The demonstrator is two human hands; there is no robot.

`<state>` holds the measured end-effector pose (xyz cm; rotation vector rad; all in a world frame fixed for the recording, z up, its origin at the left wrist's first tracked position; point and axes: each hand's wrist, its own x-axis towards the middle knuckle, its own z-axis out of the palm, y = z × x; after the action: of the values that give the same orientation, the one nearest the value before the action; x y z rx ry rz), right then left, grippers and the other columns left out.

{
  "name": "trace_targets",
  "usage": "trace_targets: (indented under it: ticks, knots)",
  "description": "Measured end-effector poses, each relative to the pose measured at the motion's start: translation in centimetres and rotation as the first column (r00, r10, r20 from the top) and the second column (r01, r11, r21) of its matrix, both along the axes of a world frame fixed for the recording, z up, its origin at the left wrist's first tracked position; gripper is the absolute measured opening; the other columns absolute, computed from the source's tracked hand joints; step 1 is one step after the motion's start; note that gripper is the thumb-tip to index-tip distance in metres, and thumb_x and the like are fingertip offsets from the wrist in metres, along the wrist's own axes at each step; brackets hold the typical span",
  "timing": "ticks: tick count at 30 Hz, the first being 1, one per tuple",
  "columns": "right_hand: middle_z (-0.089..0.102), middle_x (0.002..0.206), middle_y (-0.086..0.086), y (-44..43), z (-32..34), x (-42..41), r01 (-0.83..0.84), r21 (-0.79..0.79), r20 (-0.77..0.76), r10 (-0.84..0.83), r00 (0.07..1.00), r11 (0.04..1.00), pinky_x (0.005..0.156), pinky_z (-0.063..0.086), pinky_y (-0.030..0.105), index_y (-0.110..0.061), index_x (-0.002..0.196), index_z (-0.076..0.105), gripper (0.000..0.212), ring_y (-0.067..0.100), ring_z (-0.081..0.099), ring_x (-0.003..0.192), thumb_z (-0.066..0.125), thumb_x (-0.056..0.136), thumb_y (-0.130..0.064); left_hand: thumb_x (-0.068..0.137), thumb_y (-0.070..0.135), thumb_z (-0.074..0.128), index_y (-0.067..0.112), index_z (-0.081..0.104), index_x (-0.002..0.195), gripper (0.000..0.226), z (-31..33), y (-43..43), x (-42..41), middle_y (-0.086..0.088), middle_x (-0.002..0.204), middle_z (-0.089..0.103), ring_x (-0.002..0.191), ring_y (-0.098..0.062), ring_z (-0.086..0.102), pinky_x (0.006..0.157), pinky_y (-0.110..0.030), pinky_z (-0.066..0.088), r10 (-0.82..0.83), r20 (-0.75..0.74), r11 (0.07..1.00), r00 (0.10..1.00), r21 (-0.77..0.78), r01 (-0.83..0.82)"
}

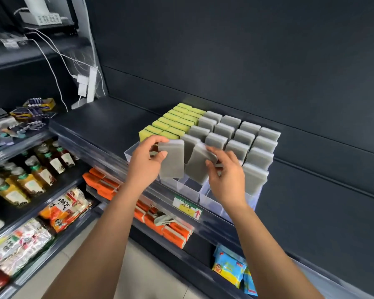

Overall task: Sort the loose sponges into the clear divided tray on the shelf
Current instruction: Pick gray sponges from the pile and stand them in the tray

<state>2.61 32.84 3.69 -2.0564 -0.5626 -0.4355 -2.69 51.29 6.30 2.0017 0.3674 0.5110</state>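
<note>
Left hand [147, 162]: forearm rises from below; thumb lies across the face of the left grey sponge [172, 161], fingers [160, 140] curl over its top, gripping it upright.
Right hand [227, 178]: fingers pinch the right edge of the right grey sponge [199, 164], which tilts left.
Both sponges: just beside each other, above the front row.
Clear divided tray [189, 192]: at the shelf [108, 126] front edge; front compartments stand open beneath the hands.
Stored grey sponges [235, 134]: upright, filling the right rows behind.
Green sponges [173, 124]: far left corner.
</note>
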Motion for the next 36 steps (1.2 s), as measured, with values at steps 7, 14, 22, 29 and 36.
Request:
trace_targets:
  ticks: [7,14,22,29,36]
  knots:
    - [0.059,0.103,0.004,2.0,-1.4,-0.5,0.131,-0.164,0.050,-0.124,0.991,0.978,0.072,0.051,0.033,-0.017,0.117,0.064,0.033,0.023,0.058,0.081,0.056,0.088,-0.004,0.089,0.005,0.056,0.028,0.057,0.104,0.028,-0.1,2.2,1.7,0.008,0.109,0.055,0.097,-0.009,0.050,0.070,-0.018,0.045,-0.175,0.012,0.984,0.984,0.034,0.175]
    - [0.060,0.103,0.009,3.4,-3.0,-1.3,0.234,-0.294,0.082,-0.219,0.972,0.927,0.070,0.053,0.040,-0.013,0.114,0.066,0.035,0.032,0.058,0.090,0.054,0.085,0.003,0.089,0.003,0.056,0.029,0.058,0.104,0.030,-0.5,3.8,2.8,0.018,0.104,0.054,0.090,0.006,0.051,0.072,-0.018,0.046,-0.315,0.033,0.948,0.948,0.056,0.313]
    - [0.060,0.108,0.013,4.5,-3.6,-1.8,0.384,-0.282,0.214,-0.332,0.919,0.879,0.074,0.051,0.036,-0.007,0.103,0.071,0.033,0.034,0.056,0.094,0.059,0.076,0.009,0.086,-0.003,0.055,0.023,0.058,0.102,0.030,-1.6,4.1,3.9,0.028,0.099,0.050,0.087,0.003,0.051,0.072,-0.014,0.044,-0.452,0.059,0.880,0.890,0.195,0.434]
    - [0.062,0.102,0.010,4.8,-3.5,-2.0,0.399,-0.332,0.253,-0.327,0.911,0.855,0.067,0.052,0.035,-0.008,0.104,0.070,0.032,0.031,0.056,0.086,0.061,0.077,0.007,0.088,0.003,0.056,0.025,0.056,0.104,0.027,-4.2,4.6,4.5,0.013,0.111,0.056,0.073,-0.009,0.053,0.062,-0.021,0.047,-0.443,-0.019,0.843,0.896,0.332,0.424]
    - [0.064,0.104,0.011,4.9,-3.7,-2.3,0.434,-0.385,0.293,-0.338,0.894,0.815,0.069,0.051,0.032,-0.009,0.107,0.069,0.039,0.031,0.057,0.088,0.066,0.073,0.010,0.083,-0.007,0.058,0.008,0.064,0.107,0.029,-5.4,4.4,4.6,-0.004,0.122,0.057,0.106,-0.021,0.057,0.090,-0.033,0.050,-0.455,0.014,0.765,0.890,0.518,0.383]
